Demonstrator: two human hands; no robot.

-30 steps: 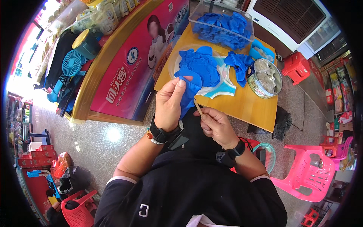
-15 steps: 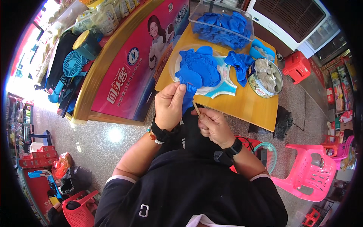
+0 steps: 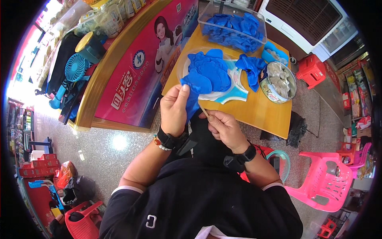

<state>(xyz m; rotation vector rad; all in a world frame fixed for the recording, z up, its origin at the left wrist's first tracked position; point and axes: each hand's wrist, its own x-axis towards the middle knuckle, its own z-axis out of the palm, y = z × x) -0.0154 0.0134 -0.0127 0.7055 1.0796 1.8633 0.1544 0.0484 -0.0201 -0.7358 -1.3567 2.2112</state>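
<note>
My left hand (image 3: 174, 109) pinches a limp blue fabric-like piece (image 3: 192, 104) between thumb and fingers; it hangs down at the near edge of the table. Just to its right, my right hand (image 3: 225, 129) grips a thin pale stick (image 3: 203, 110), its tip touching or close to the hanging piece. Beyond my left hand, a pile of rounded flat blue pieces (image 3: 213, 73) lies on a clear round plate (image 3: 181, 71). A white and turquoise flat item (image 3: 236, 95) lies partly beneath that plate. More crumpled blue material (image 3: 252, 71) rests beside it.
On the wooden table (image 3: 258, 115) stand a clear tub (image 3: 202, 28) of blue pieces, a round tin (image 3: 273, 95) and a small blue container (image 3: 266, 56). A pink-fronted counter (image 3: 131, 75) borders the left. A pink chair (image 3: 308, 175) and a red stool (image 3: 312, 71) are right.
Both hands have shifted slightly left, the left one bringing the blue piece along. The stick stays in my right hand.
</note>
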